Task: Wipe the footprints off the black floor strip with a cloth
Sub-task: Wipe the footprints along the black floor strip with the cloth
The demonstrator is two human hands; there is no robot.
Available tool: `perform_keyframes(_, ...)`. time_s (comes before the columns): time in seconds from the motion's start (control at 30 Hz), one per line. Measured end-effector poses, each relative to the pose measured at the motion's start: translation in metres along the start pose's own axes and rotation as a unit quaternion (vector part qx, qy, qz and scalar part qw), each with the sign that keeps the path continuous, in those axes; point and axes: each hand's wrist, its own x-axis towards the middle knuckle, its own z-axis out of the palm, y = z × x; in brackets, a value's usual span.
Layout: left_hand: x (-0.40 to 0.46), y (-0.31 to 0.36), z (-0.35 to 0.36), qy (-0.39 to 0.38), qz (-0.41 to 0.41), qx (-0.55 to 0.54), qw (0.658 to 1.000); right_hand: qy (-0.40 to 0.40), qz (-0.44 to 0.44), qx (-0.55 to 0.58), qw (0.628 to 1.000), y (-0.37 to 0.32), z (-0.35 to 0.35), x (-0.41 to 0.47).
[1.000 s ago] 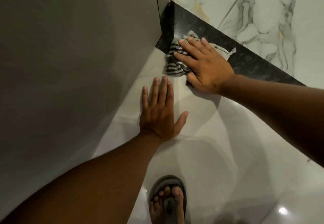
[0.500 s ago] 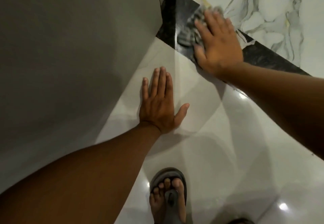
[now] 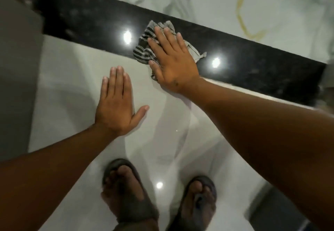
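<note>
A polished black floor strip (image 3: 86, 17) runs from the upper left to the right edge between pale tiles, with faint dull smudges near its left end. A grey striped cloth (image 3: 144, 50) lies crumpled on the strip's near edge. My right hand (image 3: 171, 59) presses flat on the cloth, fingers spread, covering most of it. On the white tile just below the strip, my left hand (image 3: 115, 102) rests flat, palm down and holding nothing.
A grey wall or door panel (image 3: 16, 71) stands along the left. Marbled white tile (image 3: 235, 4) lies beyond the strip. My two feet in dark sandals (image 3: 126, 191) stand on the glossy tile below. Ceiling light glints show on the strip.
The view has swung right, so more of the strip shows. My right hand has slid the cloth away from the corner by the wall along the strip. My left hand stays planted.
</note>
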Motion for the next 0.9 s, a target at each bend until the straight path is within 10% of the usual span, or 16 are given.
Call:
perform_keyframes(0.47,0.034,0.239,0.02,-0.028,0.298,-0.013,0.954,0.142,0.46,0.04,0.875,0.222,-0.025,-0.216)
perform_keyframes(0.67,0.024,0.254,-0.013,-0.107,0.293,0.045,0.949,0.162,0.497,0.354,0.775,0.172,-0.059,-0.254)
perform_keyframes(0.9,-0.025,0.29,-0.07,-0.124,0.363,0.058,0.922,0.245,0.567,0.388,0.684,0.056,-0.138,-0.431)
